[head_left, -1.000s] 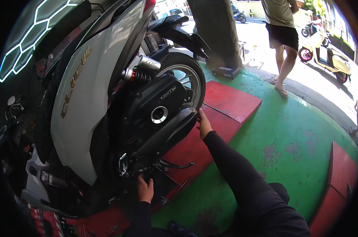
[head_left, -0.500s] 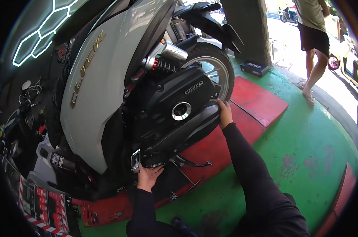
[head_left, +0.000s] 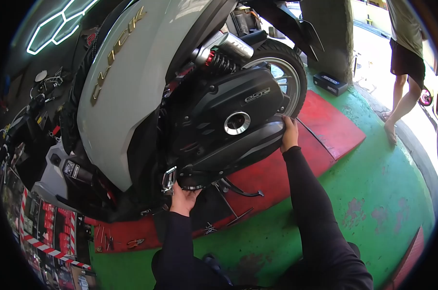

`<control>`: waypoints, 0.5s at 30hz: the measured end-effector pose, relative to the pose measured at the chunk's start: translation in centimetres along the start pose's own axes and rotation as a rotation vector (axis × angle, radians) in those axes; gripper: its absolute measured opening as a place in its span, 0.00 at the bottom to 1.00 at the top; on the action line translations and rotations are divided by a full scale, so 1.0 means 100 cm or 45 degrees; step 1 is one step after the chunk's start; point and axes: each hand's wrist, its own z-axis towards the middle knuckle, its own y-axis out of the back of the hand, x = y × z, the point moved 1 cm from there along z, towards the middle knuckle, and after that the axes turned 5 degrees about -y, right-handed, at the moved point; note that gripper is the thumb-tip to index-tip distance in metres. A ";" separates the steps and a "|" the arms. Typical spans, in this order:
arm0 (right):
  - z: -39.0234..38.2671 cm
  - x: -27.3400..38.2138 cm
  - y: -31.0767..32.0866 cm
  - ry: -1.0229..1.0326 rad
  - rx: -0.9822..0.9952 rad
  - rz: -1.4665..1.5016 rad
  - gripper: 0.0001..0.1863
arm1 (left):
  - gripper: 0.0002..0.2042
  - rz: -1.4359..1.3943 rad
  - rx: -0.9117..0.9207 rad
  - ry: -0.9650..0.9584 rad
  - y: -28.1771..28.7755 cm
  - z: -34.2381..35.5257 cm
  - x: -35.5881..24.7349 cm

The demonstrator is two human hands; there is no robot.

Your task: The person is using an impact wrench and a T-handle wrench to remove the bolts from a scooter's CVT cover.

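Observation:
A black engine side cover [head_left: 199,130] with a silver-ringed round opening [head_left: 237,123] sits against the flank of a grey scooter [head_left: 122,77]. My right hand [head_left: 290,134] grips its rear end beside the wheel [head_left: 296,79], thumb on the outer face. Under the front lower end, my left hand [head_left: 183,199] cups the edge, its fingers partly hidden beneath. A folded metal footpeg [head_left: 169,179] is right by my left thumb. What lies behind the cover is out of sight.
The scooter stands over a red platform [head_left: 325,121] on a green floor [head_left: 373,183]. Pliers [head_left: 135,243] and small tools lie at its front left, several small metal pieces [head_left: 210,228] near the middle. A black box [head_left: 330,83] sits by the pillar; another person [head_left: 406,63] stands far right.
The view has shifted, so the scooter appears farther right and slightly higher. Both hands keep their places at the two ends of the cover.

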 end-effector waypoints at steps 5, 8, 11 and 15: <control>-0.011 -0.002 -0.012 -0.067 0.090 0.049 0.20 | 0.41 0.011 -0.042 0.028 0.019 0.005 -0.011; -0.001 0.005 -0.006 -0.047 0.060 0.040 0.21 | 0.41 0.011 0.004 0.002 0.003 0.001 -0.003; -0.007 -0.003 0.000 -0.065 0.029 0.022 0.22 | 0.40 0.023 0.014 -0.017 0.009 -0.003 0.000; -0.011 0.001 -0.009 -0.027 0.037 0.044 0.20 | 0.40 -0.041 0.043 0.018 0.027 0.015 -0.009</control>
